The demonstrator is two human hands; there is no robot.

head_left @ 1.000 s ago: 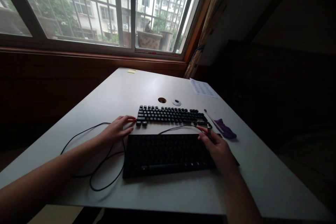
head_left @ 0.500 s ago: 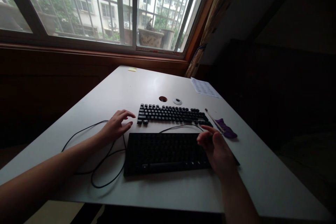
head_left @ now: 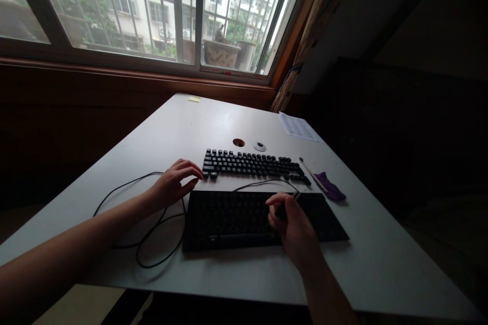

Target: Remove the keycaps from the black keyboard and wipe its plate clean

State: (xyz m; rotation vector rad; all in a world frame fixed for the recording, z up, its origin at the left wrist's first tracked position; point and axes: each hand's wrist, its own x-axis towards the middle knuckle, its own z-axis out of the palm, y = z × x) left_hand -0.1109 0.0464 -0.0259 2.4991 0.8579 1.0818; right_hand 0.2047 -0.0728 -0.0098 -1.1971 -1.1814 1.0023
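My left hand [head_left: 172,186] has come up to the loose black keycaps [head_left: 251,163], which lie in keyboard order on the table. Its thumb and index fingertips draw together at the lower-left keycap [head_left: 205,175]. My right hand [head_left: 292,223] is over the right half of the black keyboard [head_left: 229,218], fingers curled around a small object. A short tip of it pokes out above the thumb, but its kind is hidden. Dark and hard to read, the keyboard lies flat in front of the keycap rows.
A black cable [head_left: 150,266] loops on the left. On the right lie a thin stick [head_left: 312,174] and a purple cloth [head_left: 331,188]. Farther back are a round table hole [head_left: 238,142], a white ring cover [head_left: 260,147], a printed sheet [head_left: 299,127] and a yellow note [head_left: 194,99].
My left hand has moved slightly right, its fingertips reaching the corner keycap and closing together. My right hand has shifted left over the keyboard, its fingers more curled.
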